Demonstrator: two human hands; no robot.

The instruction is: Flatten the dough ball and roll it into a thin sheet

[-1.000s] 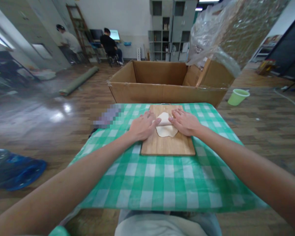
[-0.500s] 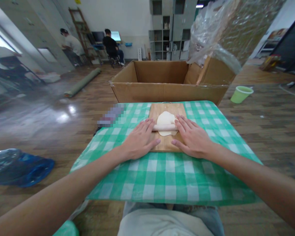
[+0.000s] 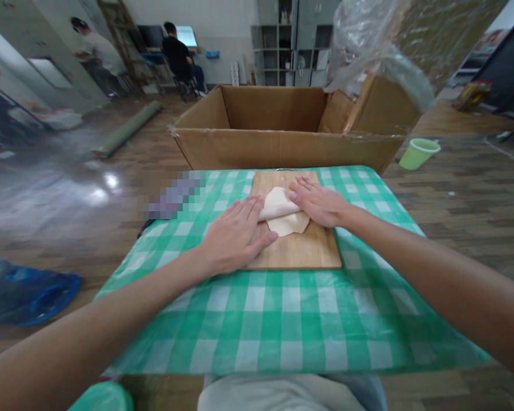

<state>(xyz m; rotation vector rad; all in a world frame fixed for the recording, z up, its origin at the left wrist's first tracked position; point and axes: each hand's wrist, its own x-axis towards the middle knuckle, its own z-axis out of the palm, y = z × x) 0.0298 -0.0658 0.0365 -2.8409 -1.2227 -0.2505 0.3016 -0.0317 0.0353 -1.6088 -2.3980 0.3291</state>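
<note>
Glossy wood floor [image 3: 68, 188], grey shelving [image 3: 282, 43] at far white wall, ladder [image 3: 120, 34] left.

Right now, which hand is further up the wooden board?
The right hand. It reaches further up the board, resting on the far end of the rolling pin over the dough. The left hand lies nearer, at the board's left edge.

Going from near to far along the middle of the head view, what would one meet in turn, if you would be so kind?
Checked tablecloth → wooden board → dough with the rolling pin across it → cardboard box → grey shelving at the back wall.
</note>
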